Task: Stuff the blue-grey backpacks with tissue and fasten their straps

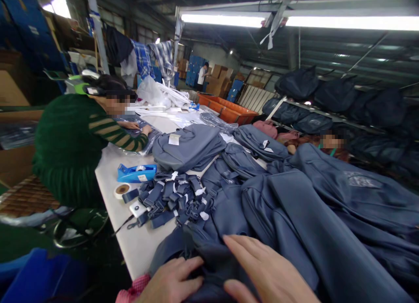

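At the bottom of the view a dark blue bag (212, 255) lies at the near table edge. My left hand (173, 279) is closed on its fabric, thumb and fingers bent round a fold. Over the bag's right side is my right hand (265, 268), its fingers stretched out and its thumb apart. Just beyond the bag sits a pile of blue straps (176, 198) with buckles and white tags. More blue-grey bags (281, 207) are heaped to the right, some overlapping.
A blue tape dispenser (136, 173) and a tape roll (122, 190) rest near the left edge of the table (122, 242). A person in green bends over the far left side. Another person is behind the bags at right. An orange bin (225, 109) stands beyond.
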Motion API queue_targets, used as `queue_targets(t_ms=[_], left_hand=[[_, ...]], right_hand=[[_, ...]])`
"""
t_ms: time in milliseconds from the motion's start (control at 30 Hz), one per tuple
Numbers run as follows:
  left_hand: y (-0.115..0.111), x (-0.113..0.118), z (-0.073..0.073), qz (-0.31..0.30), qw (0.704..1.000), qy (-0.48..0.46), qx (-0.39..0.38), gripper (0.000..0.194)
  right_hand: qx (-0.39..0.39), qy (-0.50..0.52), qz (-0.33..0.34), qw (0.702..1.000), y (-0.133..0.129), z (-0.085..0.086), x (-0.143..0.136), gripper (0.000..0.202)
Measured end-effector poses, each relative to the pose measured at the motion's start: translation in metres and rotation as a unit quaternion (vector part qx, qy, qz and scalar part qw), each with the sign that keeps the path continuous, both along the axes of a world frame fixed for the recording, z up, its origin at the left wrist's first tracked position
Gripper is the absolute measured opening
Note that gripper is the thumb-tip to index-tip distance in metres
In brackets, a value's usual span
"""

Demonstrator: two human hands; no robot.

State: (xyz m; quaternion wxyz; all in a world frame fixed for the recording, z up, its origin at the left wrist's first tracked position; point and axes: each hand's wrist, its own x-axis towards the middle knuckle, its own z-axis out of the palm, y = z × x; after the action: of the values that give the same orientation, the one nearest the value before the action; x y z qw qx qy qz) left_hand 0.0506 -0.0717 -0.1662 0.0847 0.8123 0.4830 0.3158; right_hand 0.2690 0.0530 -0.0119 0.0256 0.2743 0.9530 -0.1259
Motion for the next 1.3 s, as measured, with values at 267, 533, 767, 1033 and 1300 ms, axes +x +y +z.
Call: queue_targets(t_ms=[267, 533, 767, 1033, 1300], left_hand=[[-0.017, -0.006, 0.013, 0.018, 0.998, -0.044, -0.029, 0.047], [-0.010, 0.006, 0.059, 0.109, 0.924, -0.251, -0.265, 0.014], [0.012, -0.010, 0.054, 0.194, 0.848, -0.380, -0.314, 0.008], [0.031, -0.035, 0.048, 0.189, 0.630, -0.676, -0.333, 0.029], [0.032, -0.032, 0.038, 0.216, 0.548, -0.731, -0.344, 0.025]], right_hand=[[-0.151, 0.008, -0.111, 0.982, 0.007, -0.038, -0.055, 0.025], [-0.270, 0.201, -0.250, 0.908, -0.007, -0.053, -0.008, 0.045], [-0.149, 0.173, -0.163, 0.960, -0.002, -0.053, -0.006, 0.027], [0.108, 0.116, 0.127, 0.979, 0.011, -0.043, -0.017, 0.038], [-0.014, -0.073, 0.242, 0.968, 0.004, -0.005, -0.092, 0.012]])
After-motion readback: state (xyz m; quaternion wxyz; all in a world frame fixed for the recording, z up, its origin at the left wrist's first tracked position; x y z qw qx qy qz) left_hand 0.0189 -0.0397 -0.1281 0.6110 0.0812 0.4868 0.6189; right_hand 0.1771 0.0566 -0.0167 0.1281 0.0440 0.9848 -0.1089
